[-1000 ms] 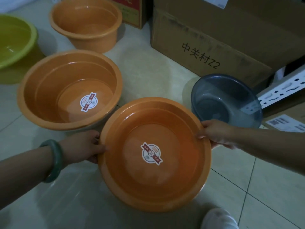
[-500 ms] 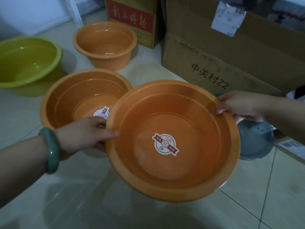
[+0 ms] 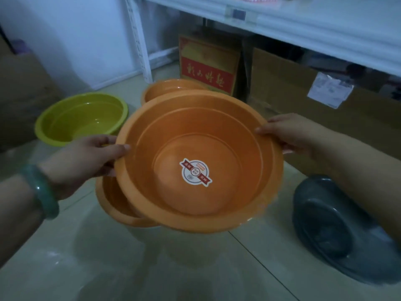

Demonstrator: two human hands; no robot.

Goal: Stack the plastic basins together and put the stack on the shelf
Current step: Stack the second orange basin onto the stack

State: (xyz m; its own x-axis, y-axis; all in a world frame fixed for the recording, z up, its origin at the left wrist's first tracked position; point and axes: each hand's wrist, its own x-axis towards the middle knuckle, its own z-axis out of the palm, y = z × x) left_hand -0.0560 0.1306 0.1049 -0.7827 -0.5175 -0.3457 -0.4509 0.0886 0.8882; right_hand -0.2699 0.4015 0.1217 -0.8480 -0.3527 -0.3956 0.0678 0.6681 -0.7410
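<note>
A wide orange basin (image 3: 243, 170) with a round sticker inside hangs in the air, held by its rim on both sides. My left hand (image 3: 86, 157) grips the left rim and my right hand (image 3: 290, 131) grips the right rim. Below it, mostly hidden, a second orange basin (image 3: 112, 200) sits on the floor. A smaller orange basin (image 3: 160, 90) shows behind the held one. A green basin (image 3: 80, 118) stands at the left and a grey-blue basin (image 3: 325, 224) at the right. The white shelf (image 3: 303, 20) runs across the top.
Under the shelf stand a red-and-tan carton (image 3: 206, 68) and a large cardboard box (image 3: 325, 109). A white shelf post (image 3: 138, 40) rises at the back left. A dark box (image 3: 21, 94) stands at the far left. The floor (image 3: 108, 268) is glossy tile.
Both hands have lifted the stickered orange basin off the floor and carried it left, over the second orange basin. My view has tilted up, bringing the shelf into sight.
</note>
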